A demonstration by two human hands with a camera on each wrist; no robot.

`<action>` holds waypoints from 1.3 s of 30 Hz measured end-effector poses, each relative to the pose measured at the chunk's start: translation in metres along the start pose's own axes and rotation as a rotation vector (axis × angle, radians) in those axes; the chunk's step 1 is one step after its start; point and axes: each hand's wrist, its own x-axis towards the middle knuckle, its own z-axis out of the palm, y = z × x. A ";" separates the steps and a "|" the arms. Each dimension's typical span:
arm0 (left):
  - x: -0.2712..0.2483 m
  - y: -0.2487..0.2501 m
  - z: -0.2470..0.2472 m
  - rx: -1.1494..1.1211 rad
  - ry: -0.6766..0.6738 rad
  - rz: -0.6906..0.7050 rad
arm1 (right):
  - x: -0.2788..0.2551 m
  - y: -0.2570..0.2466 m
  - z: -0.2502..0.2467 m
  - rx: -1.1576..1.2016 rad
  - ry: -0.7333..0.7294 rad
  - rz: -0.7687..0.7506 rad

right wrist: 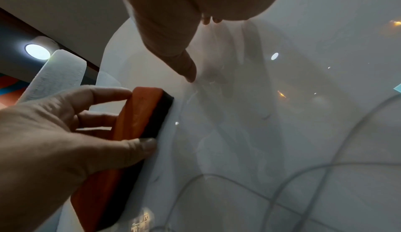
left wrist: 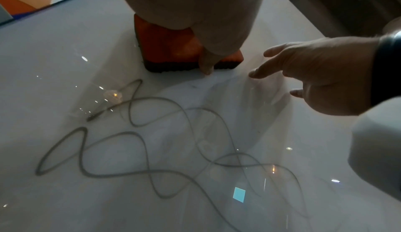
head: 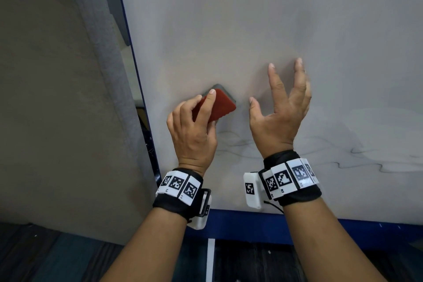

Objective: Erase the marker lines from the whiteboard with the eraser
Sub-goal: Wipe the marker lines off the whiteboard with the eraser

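1. The whiteboard point(head: 251, 18) fills most of the head view, upright, with a blue frame along its left and bottom edges; its upper part is smudged grey.
2. A grey wall point(head: 57, 98) stands to the left of the board.
3. Wavy marker lines point(left wrist: 152, 150) loop across the lower part of the board, below both hands and running off to the right.
4. The right hand point(head: 279, 117) is held up just in front of the board, fingers spread and loose, gripping nothing; whether its fingertips touch the surface cannot be told.
5. The left hand point(head: 194, 130) grips the eraser point(head: 219, 105), fingers over the orange back and thumb at its lower edge.
6. The eraser sits tilted, dark felt flat against the board, near the left frame, just above the lines and just left of the right thumb.
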 end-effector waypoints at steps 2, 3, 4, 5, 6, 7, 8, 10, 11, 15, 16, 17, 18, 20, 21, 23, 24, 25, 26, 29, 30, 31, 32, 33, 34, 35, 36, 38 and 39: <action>0.002 0.003 -0.002 -0.012 0.015 -0.031 | -0.002 0.001 0.000 -0.012 0.001 -0.003; 0.003 0.005 -0.002 -0.017 0.017 -0.039 | -0.002 0.001 -0.001 -0.015 -0.003 -0.007; 0.004 0.005 -0.002 -0.022 0.015 -0.042 | -0.002 0.001 -0.001 -0.022 -0.008 -0.015; 0.005 0.005 -0.001 -0.026 0.011 -0.041 | -0.002 0.002 -0.001 -0.036 -0.012 -0.024; 0.006 0.005 -0.001 -0.028 0.008 -0.041 | -0.001 0.003 -0.001 -0.049 -0.014 -0.030; 0.007 0.004 0.000 -0.025 0.007 -0.039 | 0.000 0.004 -0.001 -0.060 -0.015 -0.036; 0.007 0.004 0.000 -0.020 0.001 -0.037 | 0.000 0.004 -0.001 -0.068 -0.020 -0.039; 0.005 0.002 0.000 -0.008 -0.005 -0.029 | 0.000 0.004 -0.002 -0.079 -0.027 -0.037; 0.004 0.002 0.000 0.002 -0.008 -0.016 | -0.001 0.004 -0.002 -0.079 -0.029 -0.038; 0.000 -0.002 0.002 0.096 -0.053 0.196 | -0.002 0.005 -0.001 -0.076 -0.020 -0.050; 0.000 -0.003 0.003 0.113 -0.063 0.227 | -0.001 0.005 -0.001 -0.078 -0.021 -0.050; 0.000 -0.003 0.003 0.119 -0.061 0.227 | -0.001 0.006 -0.001 -0.082 -0.022 -0.053; -0.001 -0.001 0.003 0.119 -0.047 0.198 | 0.000 0.007 -0.001 -0.087 -0.026 -0.058; -0.004 0.004 0.006 0.096 -0.008 0.081 | 0.000 0.009 -0.001 -0.096 -0.026 -0.075; -0.007 0.009 0.009 0.073 0.006 0.016 | -0.001 0.010 0.000 -0.096 -0.024 -0.084; -0.013 0.017 0.014 0.049 0.006 -0.029 | -0.001 0.011 0.000 -0.093 -0.019 -0.095; -0.016 0.018 0.017 0.056 -0.008 0.013 | -0.001 0.012 0.000 -0.094 -0.015 -0.102; -0.017 0.017 0.018 0.075 -0.029 0.080 | -0.001 0.013 0.000 -0.098 -0.011 -0.108; -0.017 0.014 0.018 0.097 -0.049 0.143 | -0.001 0.014 0.000 -0.102 -0.010 -0.115; -0.011 0.008 0.014 0.107 -0.014 0.079 | -0.001 0.016 -0.001 -0.101 -0.015 -0.130; -0.009 0.009 0.013 0.073 0.028 -0.036 | -0.001 0.016 -0.002 -0.101 -0.016 -0.135; -0.007 0.013 0.013 0.042 0.062 -0.130 | -0.001 0.017 -0.002 -0.100 -0.018 -0.140; -0.008 0.017 0.014 0.032 0.070 -0.159 | -0.001 0.017 -0.002 -0.101 -0.021 -0.143; -0.012 0.020 0.016 0.047 0.046 -0.109 | -0.002 0.017 -0.003 -0.103 -0.022 -0.147; -0.017 0.021 0.017 0.074 0.002 -0.003 | -0.002 0.018 -0.003 -0.104 -0.022 -0.152; -0.020 0.018 0.017 0.107 -0.042 0.117 | -0.002 0.018 -0.003 -0.103 -0.024 -0.157; -0.020 0.013 0.017 0.136 -0.071 0.203 | -0.002 0.019 -0.003 -0.100 -0.026 -0.163; -0.017 0.007 0.014 0.156 -0.060 0.159 | -0.002 0.022 -0.003 -0.100 -0.029 -0.180; -0.016 0.008 0.013 0.136 -0.031 0.057 | -0.002 0.023 -0.003 -0.104 -0.028 -0.187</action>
